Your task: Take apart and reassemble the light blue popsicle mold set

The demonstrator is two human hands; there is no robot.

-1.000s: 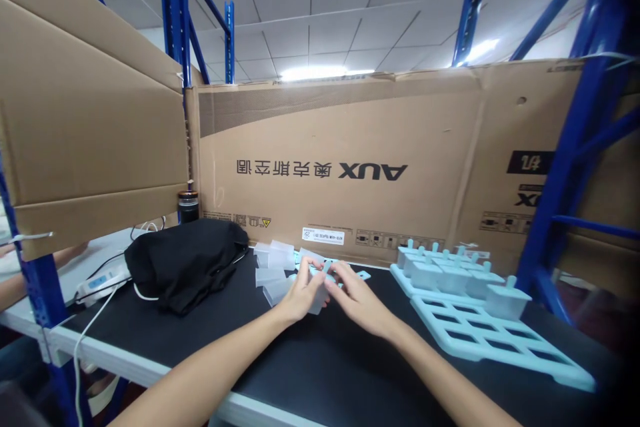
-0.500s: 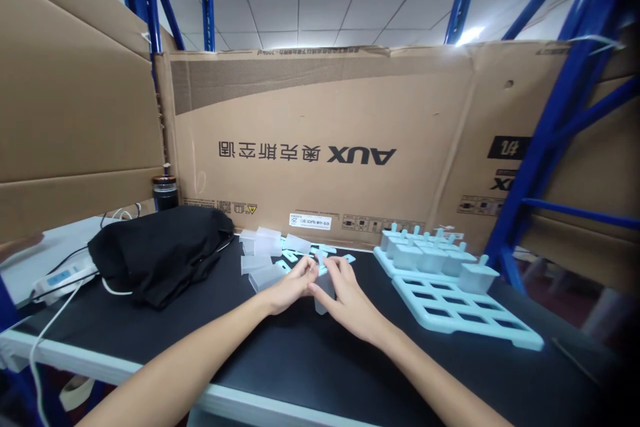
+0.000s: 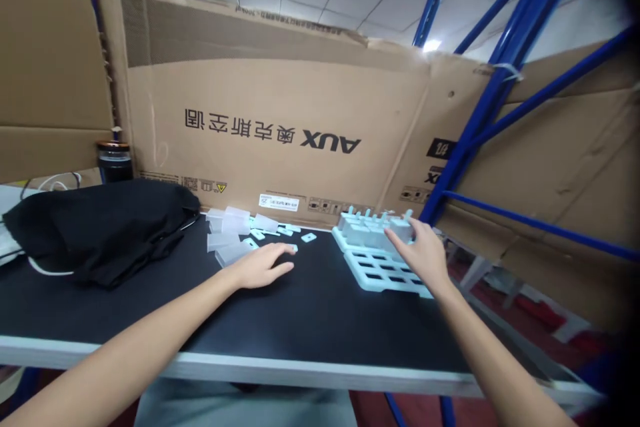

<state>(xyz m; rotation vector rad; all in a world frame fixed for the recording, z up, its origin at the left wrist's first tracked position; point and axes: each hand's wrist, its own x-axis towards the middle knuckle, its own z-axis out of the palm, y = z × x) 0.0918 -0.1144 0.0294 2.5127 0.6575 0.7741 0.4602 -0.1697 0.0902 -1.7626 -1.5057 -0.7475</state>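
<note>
My right hand (image 3: 425,253) is at the back right of the table, thumb and fingers around a translucent popsicle mold (image 3: 399,229) with a light blue stick top. The mold is at the light blue rack (image 3: 375,287), beside several other capped popsicle molds (image 3: 355,230); my hand partly covers it, and I cannot tell if it is fully seated. My left hand (image 3: 263,267) hovers low over the black table, fingers stretched out and holding nothing. Near its fingertips lie several light blue stick lids (image 3: 309,237). Translucent uncapped molds (image 3: 233,253) lie in a pile behind its wrist.
A black cloth (image 3: 100,227) lies bunched on the left of the table, with a dark jar (image 3: 114,160) behind it. A large cardboard sheet (image 3: 260,93) walls off the back. A blue metal post (image 3: 480,113) rises behind the rack.
My hands have parted. The right one has moved right to the rack with the capped mold; the left has opened and stayed near the loose parts. The view has turned right and tilted down.
</note>
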